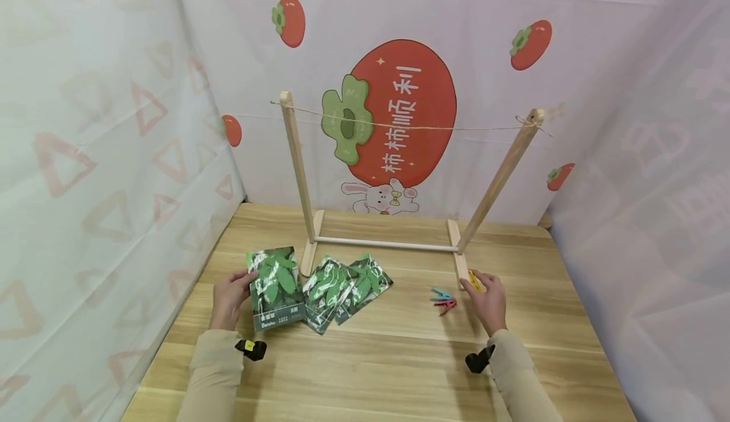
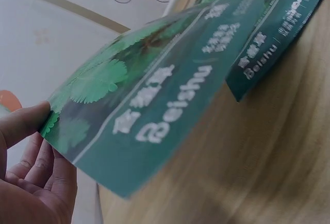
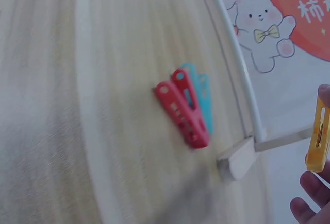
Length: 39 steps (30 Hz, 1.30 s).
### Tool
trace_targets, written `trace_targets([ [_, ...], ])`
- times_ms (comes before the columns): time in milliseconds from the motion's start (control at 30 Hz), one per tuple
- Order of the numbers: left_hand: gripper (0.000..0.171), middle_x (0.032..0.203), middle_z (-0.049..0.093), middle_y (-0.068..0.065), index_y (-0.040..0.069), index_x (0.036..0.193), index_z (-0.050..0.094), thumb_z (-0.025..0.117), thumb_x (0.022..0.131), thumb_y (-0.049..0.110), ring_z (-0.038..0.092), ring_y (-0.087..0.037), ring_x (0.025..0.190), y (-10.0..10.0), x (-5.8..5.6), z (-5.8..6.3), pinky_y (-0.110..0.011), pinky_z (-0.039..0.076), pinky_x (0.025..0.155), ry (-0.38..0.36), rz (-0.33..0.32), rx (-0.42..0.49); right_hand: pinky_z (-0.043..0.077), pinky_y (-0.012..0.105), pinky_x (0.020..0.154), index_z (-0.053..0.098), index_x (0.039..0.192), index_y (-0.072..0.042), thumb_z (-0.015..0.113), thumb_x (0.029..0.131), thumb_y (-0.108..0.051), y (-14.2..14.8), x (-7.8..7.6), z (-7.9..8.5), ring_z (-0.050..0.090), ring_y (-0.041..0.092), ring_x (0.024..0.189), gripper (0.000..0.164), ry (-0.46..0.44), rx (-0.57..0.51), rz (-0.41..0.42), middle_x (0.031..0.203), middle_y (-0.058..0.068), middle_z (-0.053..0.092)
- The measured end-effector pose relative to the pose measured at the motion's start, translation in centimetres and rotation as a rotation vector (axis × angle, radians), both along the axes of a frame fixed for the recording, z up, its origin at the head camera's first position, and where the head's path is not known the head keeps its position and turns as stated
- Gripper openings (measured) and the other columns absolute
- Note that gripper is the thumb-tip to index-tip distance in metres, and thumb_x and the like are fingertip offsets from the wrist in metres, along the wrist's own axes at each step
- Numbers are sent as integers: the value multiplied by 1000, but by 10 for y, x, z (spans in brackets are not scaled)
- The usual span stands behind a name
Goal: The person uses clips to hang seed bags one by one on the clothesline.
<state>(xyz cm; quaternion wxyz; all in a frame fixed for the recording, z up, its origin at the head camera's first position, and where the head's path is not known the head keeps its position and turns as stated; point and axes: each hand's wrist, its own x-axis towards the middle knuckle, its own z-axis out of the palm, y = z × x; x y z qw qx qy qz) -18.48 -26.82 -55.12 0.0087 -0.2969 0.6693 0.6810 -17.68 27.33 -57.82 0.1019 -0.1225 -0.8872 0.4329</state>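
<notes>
My left hand (image 1: 229, 295) pinches the left edge of a green seed packet (image 2: 139, 95) printed with leaves and the word Beishu, its near end tilted up. Two similar packets (image 1: 329, 286) lie overlapping just right of it on the table. My right hand (image 1: 489, 300) holds a yellow clothespin (image 3: 318, 139) between thumb and fingers, beside the rack's right foot. Left of that hand, a red clothespin (image 3: 184, 113) and a blue clothespin (image 3: 205, 100) lie together on the wood.
A wooden rack with two posts (image 1: 504, 175) stands at the back, a thin string (image 1: 433, 128) tied between the post tops and a white rod (image 1: 388, 243) joining the feet. Printed cloth walls (image 1: 473, 16) enclose the wooden table (image 1: 365, 371) behind and on both sides.
</notes>
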Motion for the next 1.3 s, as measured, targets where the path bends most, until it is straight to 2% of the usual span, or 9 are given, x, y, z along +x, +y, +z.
trace_targets([
  [67,36,80,61,16,-2,118,57,70,91,18,61,1,73,1,-3,5,-15,53,69,5,-1,-14,42,53,94,62,127,1,69,91,-31,-2,-1,5,49,38,114,49,20,-15,-1,123,24,54],
  [167,37,82,60,15,-1,119,58,70,91,20,60,2,73,3,-8,11,-15,53,69,4,1,-30,45,40,85,63,125,2,70,91,-30,-6,-4,14,53,33,106,48,45,-34,5,118,22,57],
  [267,40,88,59,12,0,121,57,70,91,22,60,1,75,4,-11,16,-15,53,70,3,-3,-39,44,24,76,64,124,3,71,90,-28,-10,-6,22,55,27,97,46,58,-37,11,112,20,60],
  [367,42,93,58,11,1,124,57,69,91,24,60,0,78,6,-13,21,-16,53,71,5,-16,-46,42,16,71,66,121,3,73,89,-26,-13,-7,28,55,23,90,44,74,-30,14,106,19,62],
  [600,38,93,58,12,4,120,57,69,91,26,59,2,77,8,-15,29,-15,52,71,26,-26,-50,42,9,69,67,119,3,73,88,-21,-20,-9,43,55,8,84,40,111,-46,12,105,21,67],
  [733,32,90,58,14,6,115,57,69,91,24,58,2,78,8,-17,35,-15,52,70,44,-21,-47,45,6,67,65,120,4,73,88,-16,-23,-12,54,55,-6,78,39,126,-118,44,107,25,68],
  [833,28,87,59,14,6,111,58,69,91,22,59,1,78,8,-21,39,-15,52,70,69,-12,-37,47,6,66,65,121,4,73,88,-15,-25,-14,61,54,-11,75,38,124,-151,75,107,25,68],
  [1133,30,95,57,10,7,115,58,69,92,23,58,2,81,8,-34,55,-14,52,70,109,-36,-72,47,8,68,66,119,2,72,89,-16,-34,-16,82,54,-11,76,36,120,-126,135,106,22,69],
  [1300,30,94,58,11,7,113,59,70,91,23,59,2,81,11,-34,61,-15,52,71,130,-33,-54,47,9,67,66,119,3,72,89,-17,-37,-21,96,55,-8,77,36,122,-86,165,104,23,70],
])
